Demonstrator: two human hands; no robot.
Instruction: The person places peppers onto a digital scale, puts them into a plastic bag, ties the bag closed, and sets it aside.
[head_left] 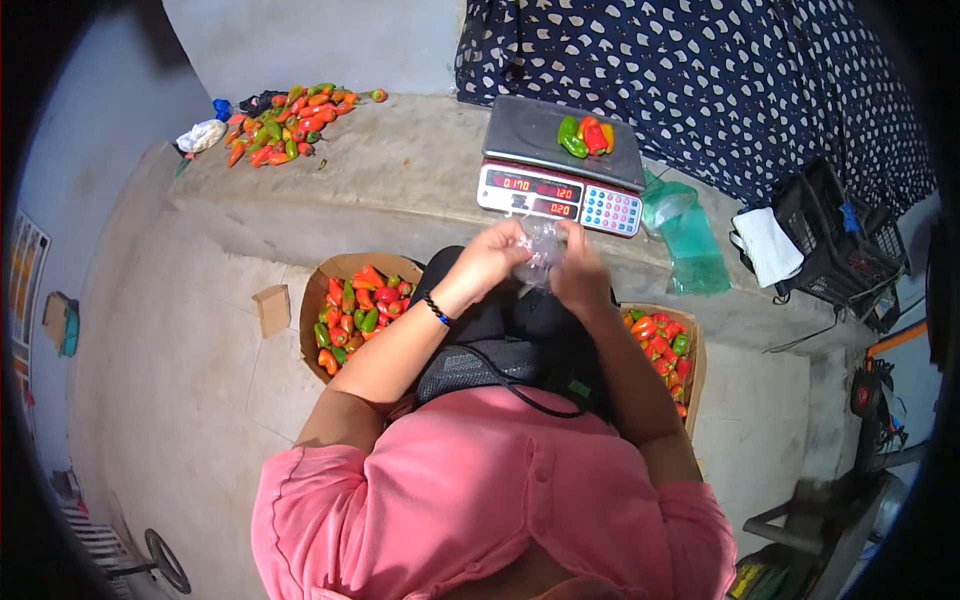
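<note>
Between my two hands is a clear plastic bag, held just in front of the scale. My left hand, with a dark beaded bracelet at its wrist, pinches one side of it. The fingers of my right hand close on the other side. Beyond them the digital scale stands on the concrete ledge, its red display lit. A few peppers, green, red and yellow-orange, rest together on its plate.
Peppers lie heaped on the ledge at the far left. Pepper-filled cardboard boxes flank my legs, one left and one right. Green plastic bags hang over the ledge beside the scale, near a black crate with a white cloth.
</note>
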